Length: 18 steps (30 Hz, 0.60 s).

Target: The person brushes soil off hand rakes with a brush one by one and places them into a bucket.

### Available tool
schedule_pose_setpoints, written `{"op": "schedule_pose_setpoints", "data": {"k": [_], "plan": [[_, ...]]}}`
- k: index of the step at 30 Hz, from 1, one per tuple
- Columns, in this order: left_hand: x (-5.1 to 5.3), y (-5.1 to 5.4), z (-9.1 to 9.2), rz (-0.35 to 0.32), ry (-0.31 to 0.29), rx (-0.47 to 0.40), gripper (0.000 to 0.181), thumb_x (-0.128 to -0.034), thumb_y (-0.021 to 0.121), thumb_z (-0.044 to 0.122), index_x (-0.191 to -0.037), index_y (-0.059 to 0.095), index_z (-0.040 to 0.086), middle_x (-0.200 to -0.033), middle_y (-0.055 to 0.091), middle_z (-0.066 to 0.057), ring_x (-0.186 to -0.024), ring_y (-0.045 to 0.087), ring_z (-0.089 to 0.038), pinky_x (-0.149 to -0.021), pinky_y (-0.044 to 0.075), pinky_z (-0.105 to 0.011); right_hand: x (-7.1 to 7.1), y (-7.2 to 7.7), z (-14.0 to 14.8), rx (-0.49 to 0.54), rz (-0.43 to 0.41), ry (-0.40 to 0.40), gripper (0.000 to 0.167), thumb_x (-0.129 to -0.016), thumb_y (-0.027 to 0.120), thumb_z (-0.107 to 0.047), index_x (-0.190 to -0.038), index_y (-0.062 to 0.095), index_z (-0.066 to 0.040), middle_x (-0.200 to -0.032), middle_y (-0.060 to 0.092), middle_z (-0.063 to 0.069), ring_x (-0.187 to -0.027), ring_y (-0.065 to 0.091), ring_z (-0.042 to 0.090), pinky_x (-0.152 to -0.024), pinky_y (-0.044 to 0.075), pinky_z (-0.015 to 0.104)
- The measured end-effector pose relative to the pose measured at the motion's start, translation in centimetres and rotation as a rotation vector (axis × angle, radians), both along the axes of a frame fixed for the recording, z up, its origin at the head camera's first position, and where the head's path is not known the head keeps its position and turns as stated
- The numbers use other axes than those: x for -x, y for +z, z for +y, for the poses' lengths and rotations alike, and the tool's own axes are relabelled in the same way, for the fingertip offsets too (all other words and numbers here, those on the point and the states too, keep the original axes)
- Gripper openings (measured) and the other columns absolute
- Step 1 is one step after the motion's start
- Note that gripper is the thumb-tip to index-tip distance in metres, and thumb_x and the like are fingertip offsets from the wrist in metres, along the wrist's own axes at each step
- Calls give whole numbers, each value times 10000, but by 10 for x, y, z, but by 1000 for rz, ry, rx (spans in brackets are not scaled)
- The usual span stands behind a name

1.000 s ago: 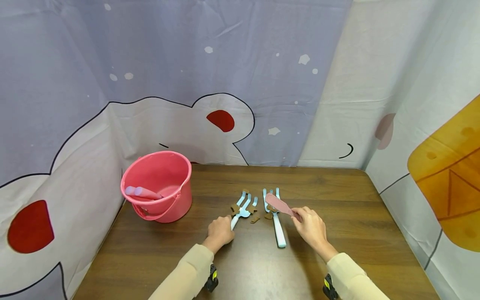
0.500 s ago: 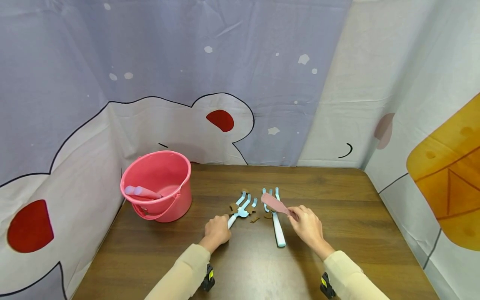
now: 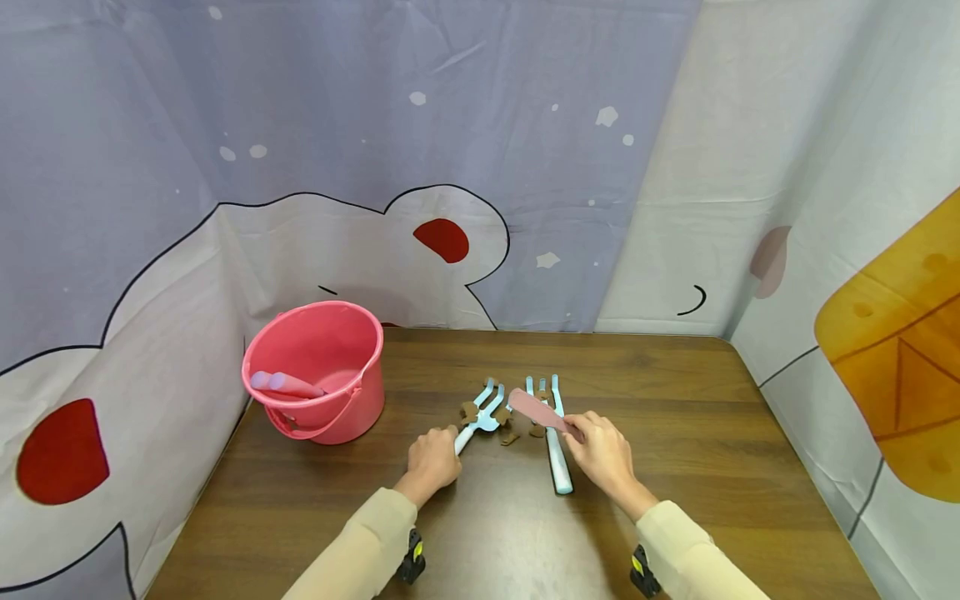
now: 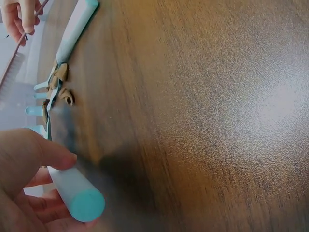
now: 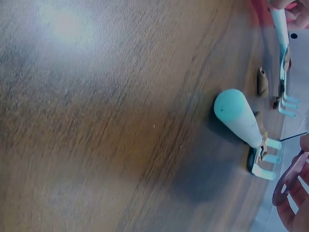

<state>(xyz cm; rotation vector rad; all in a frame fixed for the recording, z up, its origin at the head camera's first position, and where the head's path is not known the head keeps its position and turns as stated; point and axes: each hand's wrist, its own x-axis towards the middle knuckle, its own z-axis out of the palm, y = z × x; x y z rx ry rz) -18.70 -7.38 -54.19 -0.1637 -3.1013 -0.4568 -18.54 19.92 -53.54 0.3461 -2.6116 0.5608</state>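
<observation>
My left hand [image 3: 435, 460] grips the white handle of a light-blue hand fork [image 3: 487, 422], whose tines rest at the middle of the table. The handle's teal end [image 4: 88, 205] sticks out below my fingers in the left wrist view. My right hand [image 3: 602, 454] holds a pink brush [image 3: 534, 408] by its handle; pale bristles show in the left wrist view. Its head hangs between the two forks, by the left one's right tine. A second hand fork [image 3: 558, 463] lies under the brush, untouched. Brown crumpled bits [image 3: 510, 437] cling to or lie around both forks.
A pink bucket [image 3: 369, 408] stands at the table's left, with two pink-lilac handles [image 3: 288, 383] inside it. Printed cloth [image 3: 540, 167] hangs along the back and sides of the wooden table [image 3: 697, 433].
My right hand has carried the brush leftward, from over the right fork toward the left one. My left hand has shifted slightly left, still gripping its fork.
</observation>
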Motion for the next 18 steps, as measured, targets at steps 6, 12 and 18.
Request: {"op": "schedule_pose_setpoints", "data": {"k": [6, 12, 18], "plan": [[-3, 6, 0, 32, -28, 1, 178, -651, 683, 106, -760, 544, 132, -666, 530, -44, -614, 583, -311, -483, 408, -402, -1, -1, -8, -6, 21, 31, 243, -703, 775, -156, -937, 715, -179, -827, 651, -29, -697, 597, 183, -555, 473, 368], [-4, 15, 3, 66, -62, 1, 193, -659, 686, 103, -801, 558, 130, -662, 500, -28, -579, 561, -285, -459, 394, -378, -2, -1, -16, -34, 23, 52, 224, -706, 770, -170, -921, 715, -201, -819, 638, -55, -700, 588, 169, -559, 466, 355], [-6, 23, 6, 79, -79, 6, 224, -668, 706, 117, -852, 578, 132, -669, 500, -23, -581, 559, -272, -457, 397, -372, -4, 2, -22, -43, 36, 91, 237, -700, 774, -170, -927, 715, -211, -774, 599, -82, -664, 541, 126, -521, 436, 309]]}}
